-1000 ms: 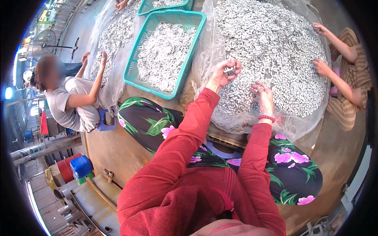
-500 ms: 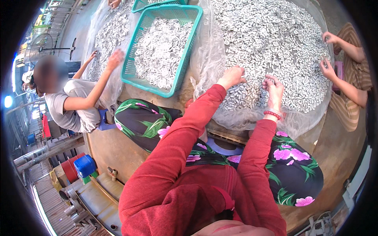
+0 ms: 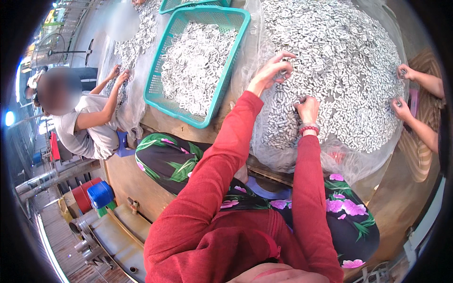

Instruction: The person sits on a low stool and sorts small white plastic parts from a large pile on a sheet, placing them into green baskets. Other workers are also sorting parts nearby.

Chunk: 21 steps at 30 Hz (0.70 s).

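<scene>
Small silvery-grey metal pieces (image 3: 349,56) lie spread in a wide pile on clear plastic sheeting (image 3: 283,160) in front of me. My left hand (image 3: 271,73) hovers over the pile's left side, its index finger stretched out and the others bent below, with a gap between them. To its right and nearer to me, my right hand (image 3: 307,109) is at the pile, fingertips pinched together. Whatever is between those fingertips is too small to make out. A red bead bracelet (image 3: 309,128) circles my right wrist.
Left of the pile stands a green plastic basket (image 3: 203,121) full of flat pale pieces, another green basket (image 3: 172,6) behind it. A co-worker's hands (image 3: 402,108) work at the pile's right edge. Another person (image 3: 92,113) sits at the left by a second pile (image 3: 141,35).
My left hand has lifted away from the pile and moved slightly left and farther off, its index finger extending. My right hand has moved left and closed its fingertips at the pile.
</scene>
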Each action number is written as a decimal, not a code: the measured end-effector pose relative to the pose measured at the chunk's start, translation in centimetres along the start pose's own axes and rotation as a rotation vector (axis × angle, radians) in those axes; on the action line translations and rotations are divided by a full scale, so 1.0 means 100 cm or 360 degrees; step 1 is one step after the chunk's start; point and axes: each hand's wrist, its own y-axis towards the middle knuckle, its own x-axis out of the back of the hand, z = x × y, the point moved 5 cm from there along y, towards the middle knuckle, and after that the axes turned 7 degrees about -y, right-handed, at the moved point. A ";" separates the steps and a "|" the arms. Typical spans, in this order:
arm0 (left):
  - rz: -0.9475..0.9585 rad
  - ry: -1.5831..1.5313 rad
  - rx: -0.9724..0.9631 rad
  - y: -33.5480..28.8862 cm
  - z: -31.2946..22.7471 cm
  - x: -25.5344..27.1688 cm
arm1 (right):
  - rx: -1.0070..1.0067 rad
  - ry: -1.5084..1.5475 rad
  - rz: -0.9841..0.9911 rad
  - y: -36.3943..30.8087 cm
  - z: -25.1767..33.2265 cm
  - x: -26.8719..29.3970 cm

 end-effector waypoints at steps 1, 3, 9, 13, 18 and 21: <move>-0.0071 0.0248 0.0061 0.012 0.003 0.004 | 0.0010 -0.0050 -0.0049 0.001 -0.004 0.001; -0.0316 0.1748 -0.0062 0.029 0.004 0.013 | 0.0132 -0.0082 -0.0125 0.001 -0.002 0.000; -0.0778 0.2547 -0.0303 0.014 0.041 0.030 | 0.0088 0.0348 -0.0188 -0.016 0.003 -0.004; -0.0902 0.1963 -0.0257 -0.006 0.033 0.024 | -0.0338 0.1780 -0.0073 -0.021 -0.025 -0.007; -0.0444 0.0061 -0.0298 -0.048 0.061 0.003 | -0.0501 0.2504 0.0030 -0.025 -0.047 0.030; -0.0195 -0.0747 -0.0164 -0.081 0.069 -0.025 | -0.0152 0.2134 -0.0012 -0.035 -0.013 0.083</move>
